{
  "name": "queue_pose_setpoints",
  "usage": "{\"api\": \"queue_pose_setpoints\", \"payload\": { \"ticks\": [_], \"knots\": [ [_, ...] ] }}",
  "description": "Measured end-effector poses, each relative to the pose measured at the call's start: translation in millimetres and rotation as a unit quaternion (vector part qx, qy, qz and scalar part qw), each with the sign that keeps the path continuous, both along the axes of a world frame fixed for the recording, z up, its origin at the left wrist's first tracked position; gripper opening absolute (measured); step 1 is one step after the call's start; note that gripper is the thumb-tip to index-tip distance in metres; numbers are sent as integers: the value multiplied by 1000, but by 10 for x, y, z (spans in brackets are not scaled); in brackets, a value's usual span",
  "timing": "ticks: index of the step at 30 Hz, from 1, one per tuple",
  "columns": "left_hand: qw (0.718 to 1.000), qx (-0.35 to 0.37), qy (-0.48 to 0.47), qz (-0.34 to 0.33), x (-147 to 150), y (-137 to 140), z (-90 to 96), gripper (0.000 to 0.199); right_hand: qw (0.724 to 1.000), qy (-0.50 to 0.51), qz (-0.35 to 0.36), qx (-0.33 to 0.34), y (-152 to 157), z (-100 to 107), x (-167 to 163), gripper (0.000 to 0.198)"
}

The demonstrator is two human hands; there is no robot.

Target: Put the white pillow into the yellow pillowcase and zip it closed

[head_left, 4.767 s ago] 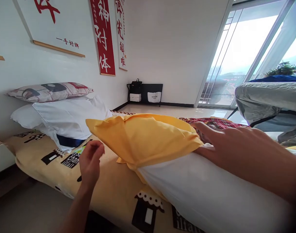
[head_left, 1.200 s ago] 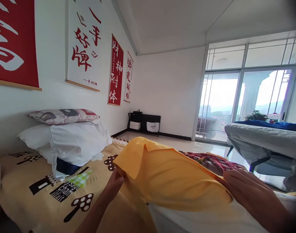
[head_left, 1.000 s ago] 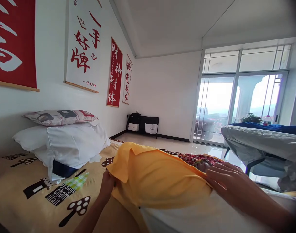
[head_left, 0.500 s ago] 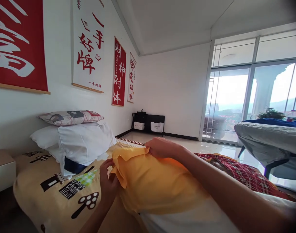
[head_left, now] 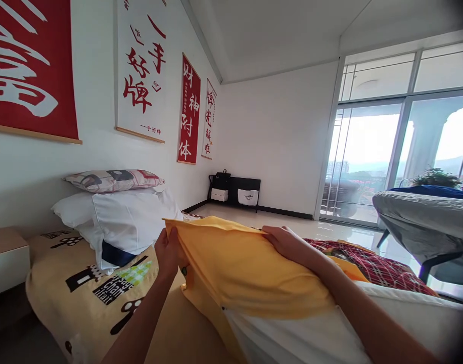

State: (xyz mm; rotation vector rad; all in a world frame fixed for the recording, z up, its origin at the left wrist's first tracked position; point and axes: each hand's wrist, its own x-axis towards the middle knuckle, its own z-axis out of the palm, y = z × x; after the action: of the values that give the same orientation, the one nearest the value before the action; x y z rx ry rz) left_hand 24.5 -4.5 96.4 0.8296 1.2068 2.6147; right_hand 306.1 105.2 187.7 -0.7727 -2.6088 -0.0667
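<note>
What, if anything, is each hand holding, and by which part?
The yellow cover: the left hand pinches a corner at its left end; the right hand grips its far edge.

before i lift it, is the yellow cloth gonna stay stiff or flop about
Probably floppy: the yellow cloth falls into creases near the corner that the left hand pinches. It looks thin, so likely light by itself. The white bedding showing below its edge could add weight if lifted along.

two hands, four scrolls
</note>
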Motion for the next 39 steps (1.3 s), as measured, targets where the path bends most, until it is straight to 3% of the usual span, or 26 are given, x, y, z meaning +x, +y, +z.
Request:
{"api": "queue_pose_setpoints", "payload": {
  "ticks": [3, 7, 9, 11, 13, 15, 18, 21, 23, 27, 31, 36, 39],
  "knots": [
    [1000, 9, 17, -21, 99, 122, 137, 29, 999, 27, 10, -29, 68, -132, 232, 34],
    [997, 19, 69, -41, 287, 139, 324, 23, 974, 194, -105, 51, 205, -380, 556, 33],
    [990, 17, 125, -60, 378, 72, 436, 22, 963, 225, -131, 63, 272, -483, 655, 33],
    [969, -19, 209, -127, 415, -42, 536, 26, 973, 200, -104, 41, 320, -523, 716, 30],
    [926, -63, 305, -214, 378, -174, 592, 29, 978, 184, -89, 32, 347, -506, 765, 31],
    [889, -66, 372, -261, 289, -279, 598, 32, 974, 197, -106, 40, 361, -473, 803, 33],
    [897, -82, 346, -264, 169, -308, 564, 40, 969, 221, -107, 36, 379, -479, 809, 34],
    [919, -172, 266, -233, 174, -181, 545, 39, 970, 226, -86, 30, 389, -537, 746, 34],
    [919, -209, 286, -175, 245, -65, 536, 42, 973, 217, -75, 30, 377, -565, 703, 34],
    [856, -218, 468, -31, 437, 94, 465, 28, 979, 194, -59, 33, 300, -571, 681, 35],
    [796, -246, 550, 61, 560, 141, 350, 14, 980, 188, -53, 29, 208, -587, 705, 37],
    [790, -211, 573, 58, 508, 120, 289, 4, 981, 192, -37, 11, 164, -610, 725, 40],
    [795, -165, 575, 101, 368, 67, 327, 5, 980, 196, -31, -7, 174, -592, 734, 42]
  ]
}}
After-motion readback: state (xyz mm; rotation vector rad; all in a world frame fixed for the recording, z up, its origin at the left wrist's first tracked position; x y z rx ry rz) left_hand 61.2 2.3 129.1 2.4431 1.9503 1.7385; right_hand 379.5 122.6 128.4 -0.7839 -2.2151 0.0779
